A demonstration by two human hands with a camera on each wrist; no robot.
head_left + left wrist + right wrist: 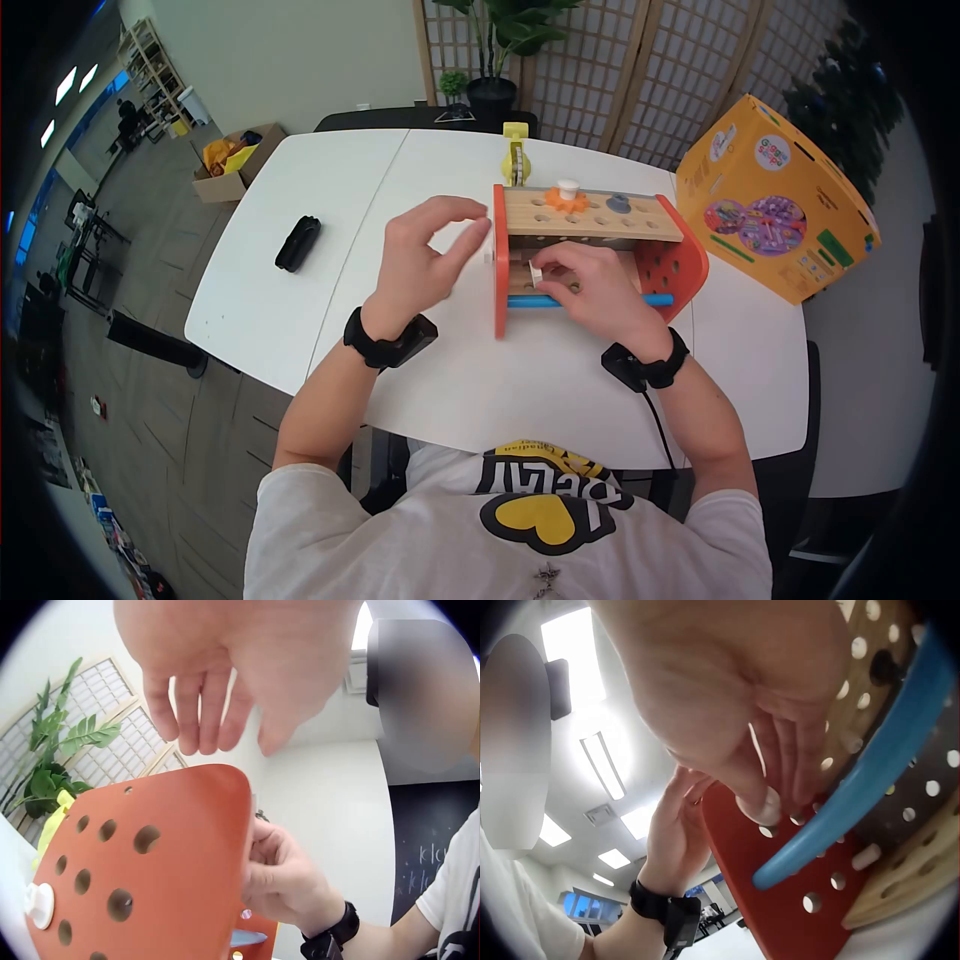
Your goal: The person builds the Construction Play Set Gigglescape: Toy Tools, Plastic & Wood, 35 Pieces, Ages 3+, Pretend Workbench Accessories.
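A toy toolbox with orange-red perforated end panels (501, 270) stands on the table in the head view. My right hand (600, 287) reaches inside it and pinches a small white plastic piece (536, 274) close to the left panel's inner face. The right wrist view shows that piece as a rounded white disc between thumb and fingers. Just outside the same panel, my left hand (420, 255) has its fingers loosely extended with nothing in them, fingertips near the upper edge. A white bolt head (39, 905) sits on the panel's outer face.
A blue rod (530, 301) spans the toolbox front. An orange gear (567, 203) and a grey piece (619, 204) sit on its wooden top. Behind is a yellow-green toy (516, 155); a yellow box (780, 200) stands right, a black case (298, 244) lies left.
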